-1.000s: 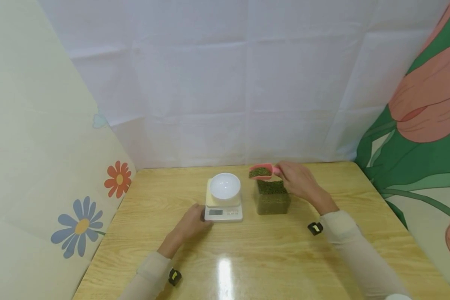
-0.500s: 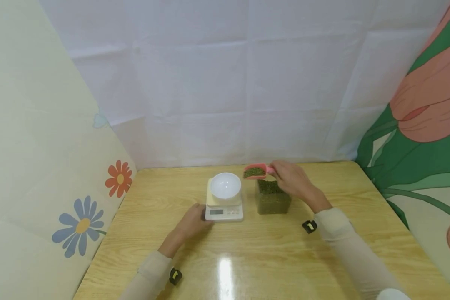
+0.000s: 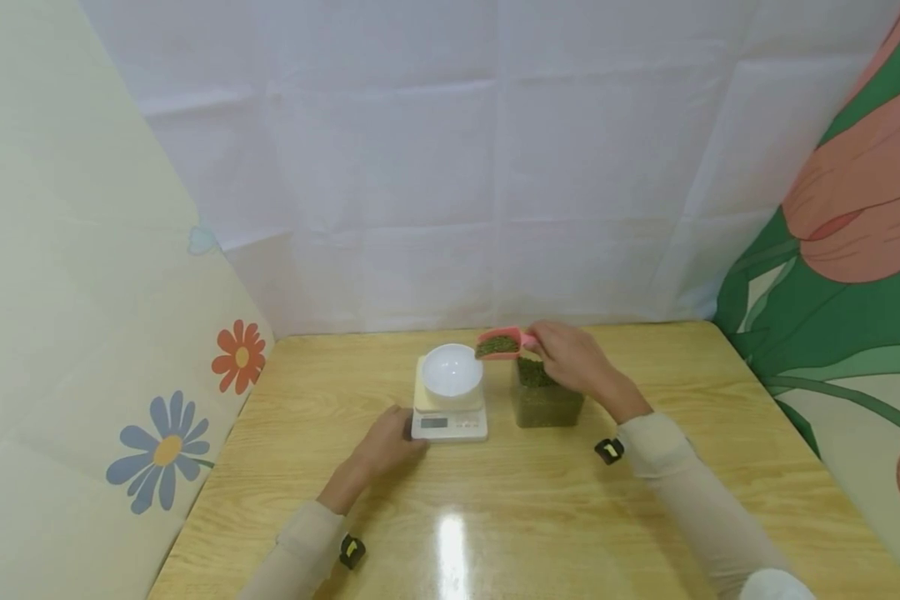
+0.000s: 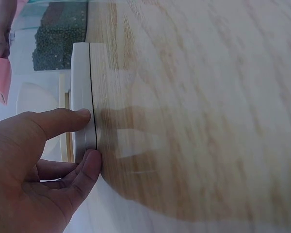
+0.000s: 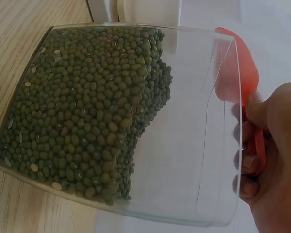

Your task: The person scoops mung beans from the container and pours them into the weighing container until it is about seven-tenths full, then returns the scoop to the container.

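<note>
My right hand [image 3: 570, 358] grips the handle of a pink scoop [image 5: 237, 68] filled with green mung beans [image 3: 498, 345]. The scoop's tip is right at the right rim of a white bowl [image 3: 452, 372], whose visible inside is bare. That bowl sits on the platform of a white digital kitchen scale [image 3: 467, 423]. With thumb and fingers, my left hand [image 4: 43, 160] holds the scale's front left corner. Below the right hand stands a clear square container [image 5: 184, 126] partly filled with mung beans [image 5: 77, 111], to the right of the scale.
Everything stands on a wood-grain table [image 3: 495, 517]. A white cloth [image 3: 420, 167] hangs along its back edge. Flower-printed sheets [image 3: 67, 292] flank it at left and right. Each wrist has a small black device [image 3: 352, 551] strapped on.
My right hand has carried the full scoop leftward from above the container to the bowl's right rim. The left hand stays in place on the scale.
</note>
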A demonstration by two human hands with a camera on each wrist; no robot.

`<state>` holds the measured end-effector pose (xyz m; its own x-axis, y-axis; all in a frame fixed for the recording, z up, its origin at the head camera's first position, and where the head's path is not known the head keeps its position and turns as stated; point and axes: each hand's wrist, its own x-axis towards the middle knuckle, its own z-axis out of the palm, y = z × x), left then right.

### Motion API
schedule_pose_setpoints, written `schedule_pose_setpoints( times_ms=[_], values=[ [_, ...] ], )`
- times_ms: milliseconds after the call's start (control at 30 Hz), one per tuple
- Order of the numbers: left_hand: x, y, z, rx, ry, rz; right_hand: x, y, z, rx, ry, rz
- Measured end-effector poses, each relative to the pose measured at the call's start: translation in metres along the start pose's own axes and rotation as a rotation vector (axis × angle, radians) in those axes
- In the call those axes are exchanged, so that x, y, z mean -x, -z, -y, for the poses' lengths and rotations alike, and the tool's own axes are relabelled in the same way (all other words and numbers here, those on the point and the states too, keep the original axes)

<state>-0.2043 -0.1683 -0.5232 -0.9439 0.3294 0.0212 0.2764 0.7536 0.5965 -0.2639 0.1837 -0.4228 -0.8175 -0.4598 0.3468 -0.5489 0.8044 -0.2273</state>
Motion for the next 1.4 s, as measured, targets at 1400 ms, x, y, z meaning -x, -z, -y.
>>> schedule_pose_setpoints(
  times_ms=[1400],
  values=[
    [-0.001,-0.001,0.001,-0.010,0.007,0.002,-0.012,-0.010,0.019,-0.003,0.004,0.062]
  ],
)
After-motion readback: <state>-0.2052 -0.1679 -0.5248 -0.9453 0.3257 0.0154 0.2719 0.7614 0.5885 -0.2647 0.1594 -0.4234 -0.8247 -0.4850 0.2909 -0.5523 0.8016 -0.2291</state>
